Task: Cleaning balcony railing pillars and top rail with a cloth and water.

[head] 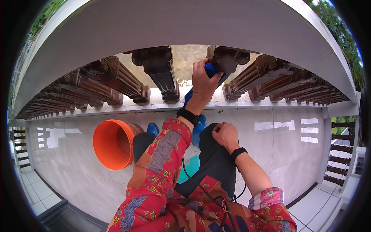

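Observation:
My left hand reaches up to the railing and grips a blue cloth, pressing it against the upper part of a dark brown fluted baluster. Part of the cloth hangs below the hand, behind the wrist. My right hand rests on my knee in dark trousers, its fingers curled, with nothing visible in it. A neighbouring baluster stands to the left of the cloth.
An orange bucket stands on the tiled floor at the left. A turquoise plastic object lies beneath me, between my legs. The wide pale handrail runs overhead, above rows of balusters. Dark cords hang before my clothing.

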The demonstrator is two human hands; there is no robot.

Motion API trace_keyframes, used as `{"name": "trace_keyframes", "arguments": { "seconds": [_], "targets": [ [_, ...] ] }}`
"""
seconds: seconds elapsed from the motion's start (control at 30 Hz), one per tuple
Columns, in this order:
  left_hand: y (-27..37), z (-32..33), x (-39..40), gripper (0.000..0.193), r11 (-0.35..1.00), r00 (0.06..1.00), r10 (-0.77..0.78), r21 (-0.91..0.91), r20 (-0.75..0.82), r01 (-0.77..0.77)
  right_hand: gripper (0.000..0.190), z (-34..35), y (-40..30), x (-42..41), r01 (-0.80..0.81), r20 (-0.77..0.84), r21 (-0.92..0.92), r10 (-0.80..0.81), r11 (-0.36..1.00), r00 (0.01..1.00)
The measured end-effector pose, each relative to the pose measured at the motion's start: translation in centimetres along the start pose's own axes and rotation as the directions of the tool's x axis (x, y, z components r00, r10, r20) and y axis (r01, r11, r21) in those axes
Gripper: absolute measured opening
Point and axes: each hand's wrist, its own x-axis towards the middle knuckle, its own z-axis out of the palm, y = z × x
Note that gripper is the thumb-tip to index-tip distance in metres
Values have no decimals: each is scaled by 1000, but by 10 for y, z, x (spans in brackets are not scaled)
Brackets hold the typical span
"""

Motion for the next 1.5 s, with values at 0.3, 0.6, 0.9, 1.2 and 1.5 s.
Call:
{"name": "trace_keyframes", "arguments": {
  "seconds": [0.3,0.6,0.9,1.2,1.5],
  "targets": [
    [-18,-31,9,35,578,831,-504,-622,237,528,22,-1,-12,-1,0,52,-13,1,1000,999],
    [-13,-23,22,58,661,942,-333,-703,40,263,20,-4,-15,1,-23,55,2,23,1000,998],
    [-21,-28,3,62,942,995,-75,-323,71,94,21,-3,-13,5,-12,45,17,11,1000,999],
    [-14,-41,35,77,932,936,-218,-226,277,284,23,-3,-25,8,2,79,-9,-1,1000,997],
    [-16,-40,16,79,945,979,-95,-293,182,146,22,-2,-23,8,-2,69,-40,5,999,998]
  ]
}}
